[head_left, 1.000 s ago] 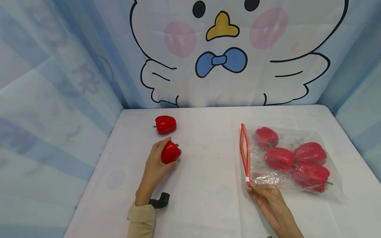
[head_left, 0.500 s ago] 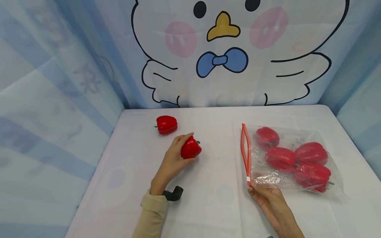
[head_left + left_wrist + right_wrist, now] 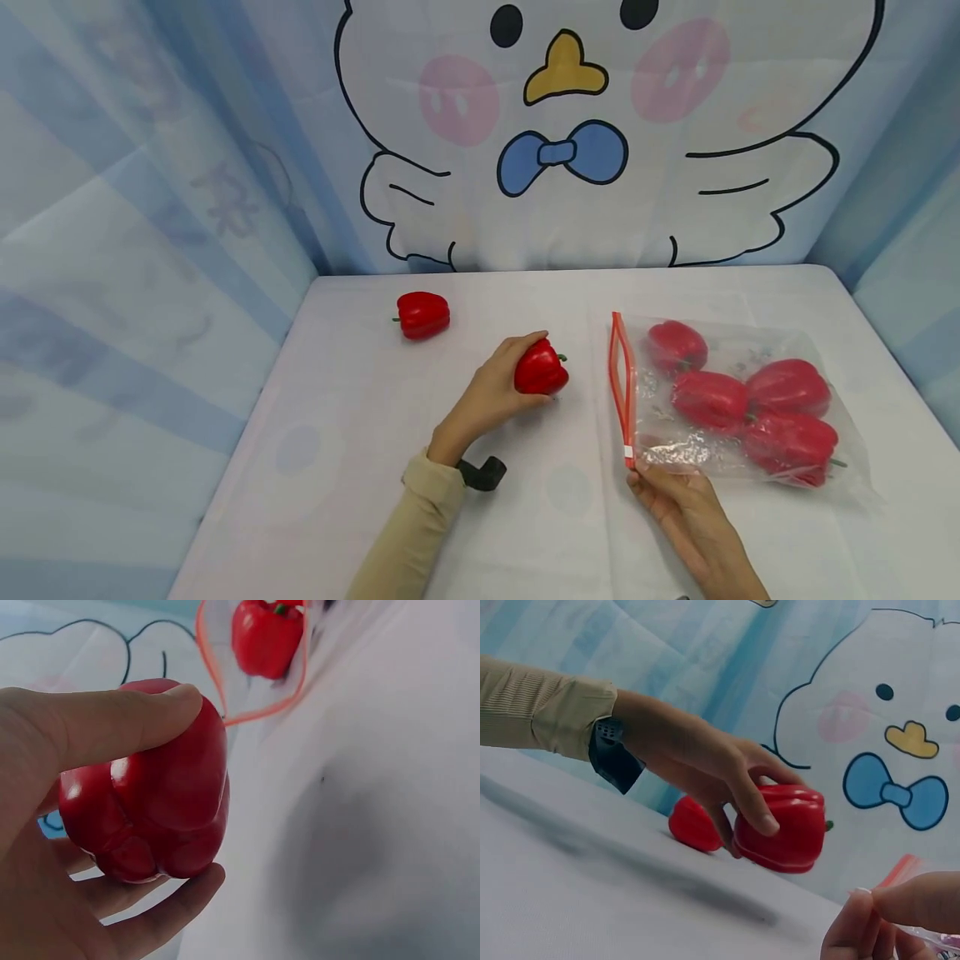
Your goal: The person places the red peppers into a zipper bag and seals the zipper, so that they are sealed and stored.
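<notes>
Looking down from the head camera, the left hand (image 3: 491, 396) grasps a red pepper (image 3: 540, 369) just left of the zip bag (image 3: 738, 400), whose near corner the right hand (image 3: 678, 508) pinches. At the left wrist, fingers wrap the glossy pepper (image 3: 150, 799); it is probably light and slippery, best cupped around its body. The right wrist view shows fingertips (image 3: 870, 919) pressed together, though blurred.

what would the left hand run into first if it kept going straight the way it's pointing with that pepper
Probably the red zip opening of the clear bag; the left hand and its held pepper point right at it, though depth is hard to judge.
</notes>
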Demonstrator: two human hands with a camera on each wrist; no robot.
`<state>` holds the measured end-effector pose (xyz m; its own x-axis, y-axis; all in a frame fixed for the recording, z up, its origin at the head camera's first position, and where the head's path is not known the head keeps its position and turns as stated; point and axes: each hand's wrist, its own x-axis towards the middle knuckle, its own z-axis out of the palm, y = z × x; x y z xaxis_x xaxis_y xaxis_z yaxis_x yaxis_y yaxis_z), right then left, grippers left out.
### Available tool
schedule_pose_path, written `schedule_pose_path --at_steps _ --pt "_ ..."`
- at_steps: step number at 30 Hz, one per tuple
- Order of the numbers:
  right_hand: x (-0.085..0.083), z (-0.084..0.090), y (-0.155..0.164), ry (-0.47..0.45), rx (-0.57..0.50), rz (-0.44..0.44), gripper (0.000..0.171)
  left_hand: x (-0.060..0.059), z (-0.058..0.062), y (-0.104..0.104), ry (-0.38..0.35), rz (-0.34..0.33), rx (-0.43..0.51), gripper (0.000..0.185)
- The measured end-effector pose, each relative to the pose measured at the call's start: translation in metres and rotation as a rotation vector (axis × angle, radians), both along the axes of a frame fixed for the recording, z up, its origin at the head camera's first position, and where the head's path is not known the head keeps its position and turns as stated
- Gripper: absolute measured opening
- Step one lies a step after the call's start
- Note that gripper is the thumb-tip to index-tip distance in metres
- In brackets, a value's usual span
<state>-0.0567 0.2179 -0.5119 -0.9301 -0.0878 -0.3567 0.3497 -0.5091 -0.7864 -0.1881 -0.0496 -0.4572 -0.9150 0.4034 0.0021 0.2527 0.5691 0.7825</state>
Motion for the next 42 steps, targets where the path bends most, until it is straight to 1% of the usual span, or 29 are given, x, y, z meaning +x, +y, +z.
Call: schedule_pose_path --at_steps 3,7,11,14,17,21,26,29,32,37,40,42 --pt "0.0 0.0 0.0 -0.024 0.014 -0.006 0.014 -0.002 -0.001 0.013 -0.01 -0.009 -0.011 0.091" --pt "-0.001 0.0 0.001 -0.043 0.021 -0.021 0.017 -0.003 -0.003 0.03 -0.003 -0.029 -0.012 0.091" --pt "-0.002 -0.001 0.002 -0.049 0.025 -0.023 0.018 -0.005 -0.007 0.043 0.03 -0.068 -0.013 0.089" --pt "-0.002 -0.001 0.002 -0.053 0.028 -0.022 0.016 -0.008 -0.009 0.053 0.059 -0.09 -0.039 0.087" --pt "-0.002 -0.001 0.002 -0.055 0.036 -0.021 0.015 -0.011 -0.01 0.061 0.082 -0.1 -0.091 0.085" --pt "-0.002 0.0 0.001 -0.068 0.034 -0.015 0.015 -0.014 -0.011 0.07 0.086 -0.106 -0.145 0.086" --pt "-0.001 0.0 0.001 -0.044 0.029 -0.006 0.014 -0.015 -0.013 0.079 0.089 -0.122 -0.169 0.087" --pt "-0.001 0.0 0.0 -0.034 0.022 -0.005 0.016 -0.016 -0.015 0.084 0.093 -0.146 -0.172 0.088" --pt "-0.001 -0.001 0.0 -0.036 0.019 -0.004 0.019 -0.015 -0.016 0.089 0.076 -0.176 -0.165 0.089" --pt "-0.002 -0.003 0.001 -0.034 0.014 0.005 0.021 -0.017 -0.019 0.094 0.02 -0.231 -0.134 0.09" --pt "-0.002 -0.004 0.002 -0.023 0.003 0.008 0.025 -0.02 -0.022 0.096 -0.031 -0.264 -0.086 0.09" --pt "-0.003 -0.003 0.002 -0.018 -0.002 0.009 0.029 -0.023 -0.024 0.096 -0.082 -0.283 -0.033 0.091"
